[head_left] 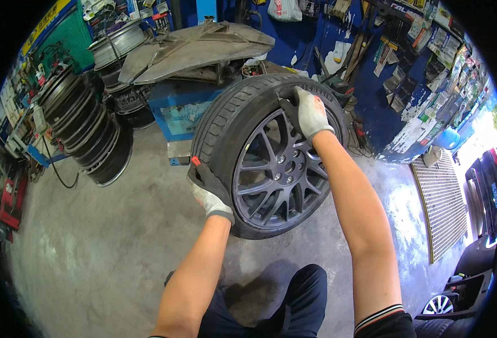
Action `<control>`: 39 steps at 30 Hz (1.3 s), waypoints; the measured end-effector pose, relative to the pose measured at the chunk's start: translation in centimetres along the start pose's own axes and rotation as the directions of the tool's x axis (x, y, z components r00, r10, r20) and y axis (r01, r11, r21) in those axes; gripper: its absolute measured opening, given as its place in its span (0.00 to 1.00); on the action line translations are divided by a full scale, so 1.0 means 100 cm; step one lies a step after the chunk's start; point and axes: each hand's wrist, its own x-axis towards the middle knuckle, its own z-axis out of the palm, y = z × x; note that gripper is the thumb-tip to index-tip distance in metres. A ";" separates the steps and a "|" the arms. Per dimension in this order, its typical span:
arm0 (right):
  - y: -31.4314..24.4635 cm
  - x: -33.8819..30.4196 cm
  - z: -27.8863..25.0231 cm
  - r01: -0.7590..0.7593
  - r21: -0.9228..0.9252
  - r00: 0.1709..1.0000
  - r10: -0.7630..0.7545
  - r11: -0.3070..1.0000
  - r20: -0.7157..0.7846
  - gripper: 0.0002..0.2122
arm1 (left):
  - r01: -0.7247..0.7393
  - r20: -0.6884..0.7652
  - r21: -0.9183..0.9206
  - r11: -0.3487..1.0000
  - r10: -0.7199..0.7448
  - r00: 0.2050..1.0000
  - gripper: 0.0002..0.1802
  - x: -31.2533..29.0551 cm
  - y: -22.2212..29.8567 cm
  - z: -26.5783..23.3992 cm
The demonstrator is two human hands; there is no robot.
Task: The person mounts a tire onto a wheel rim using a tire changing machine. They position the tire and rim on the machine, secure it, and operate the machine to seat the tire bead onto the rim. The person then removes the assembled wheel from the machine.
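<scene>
A car wheel stands upright on the concrete floor in front of me: a black tyre (pixel 231 115) on a dark grey multi-spoke rim (pixel 279 174). My left hand (pixel 209 188), in a grey and black work glove, presses against the tyre's near sidewall at the lower left and holds a small red-tipped object against the rubber. My right hand (pixel 306 111), gloved the same way, grips the top of the tyre over the tread and sidewall. Both forearms reach up from the lower edge. My knees in dark trousers (pixel 293 304) are below.
A stack of bare steel rims (pixel 88 127) leans at the left. Behind the wheel stand a blue machine (pixel 178 112) and a grey plastic car panel (pixel 192 48). A blue wall hung with tools and packets fills the right. A metal grate (pixel 442 203) and a car (pixel 485 225) lie at the right.
</scene>
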 end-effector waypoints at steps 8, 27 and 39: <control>0.003 0.017 -0.005 -0.094 0.176 0.988 0.113 0.980 -0.102 0.16 | 0.039 0.005 0.028 0.999 -0.039 0.999 0.27 -0.005 0.008 0.000; 0.003 -0.025 -0.007 -0.071 0.267 0.997 0.080 0.961 -0.024 0.13 | 0.032 0.069 -0.011 0.999 -0.031 0.997 0.25 0.004 0.003 -0.009; -0.017 -0.007 0.000 -0.134 -0.074 0.990 0.136 0.988 0.027 0.14 | 0.161 0.119 -0.086 0.983 -0.150 0.981 0.23 0.015 -0.003 -0.017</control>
